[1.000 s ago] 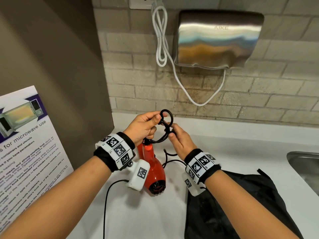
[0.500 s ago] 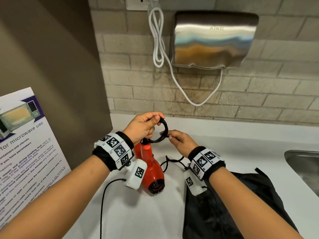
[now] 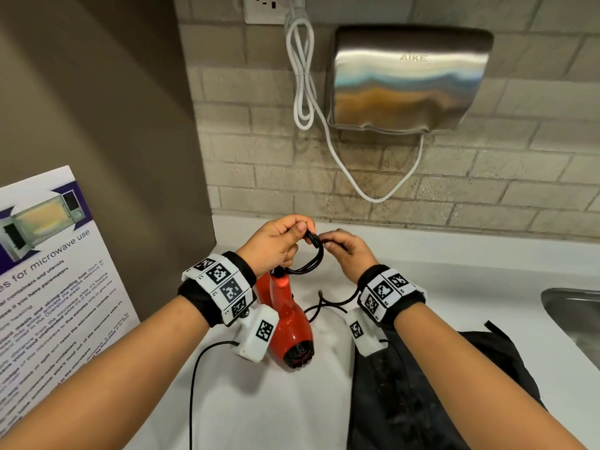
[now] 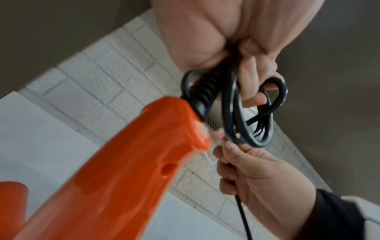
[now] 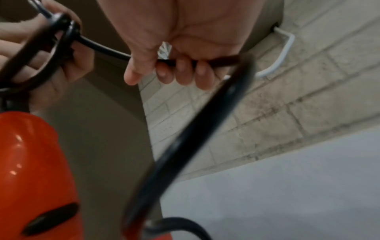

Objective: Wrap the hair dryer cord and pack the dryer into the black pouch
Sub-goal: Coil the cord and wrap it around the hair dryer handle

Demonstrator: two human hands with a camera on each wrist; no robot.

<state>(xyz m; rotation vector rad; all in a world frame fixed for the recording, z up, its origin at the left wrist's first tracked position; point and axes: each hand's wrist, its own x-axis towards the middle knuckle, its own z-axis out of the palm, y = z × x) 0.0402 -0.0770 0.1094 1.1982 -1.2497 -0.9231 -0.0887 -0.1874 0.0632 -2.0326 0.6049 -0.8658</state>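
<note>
Left hand (image 3: 279, 243) pinches springy black cord (image 3: 308, 261) coils above the hanging, light red dryer (image 3: 289, 319); right hand (image 3: 347, 251) curls around the slack; grasp the handle to pack

Black wristbands (image 3: 394, 295) carry white marker tiles and white camera blocks (image 3: 256, 336).

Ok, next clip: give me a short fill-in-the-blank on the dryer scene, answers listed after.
1. The left hand holds coiled loops of the black ____.
2. The dryer is coloured ____.
3. The black pouch lies under the ____ forearm.
4. The right hand feeds cord toward the ____ hand.

Missing words: cord; red; right; left
</note>
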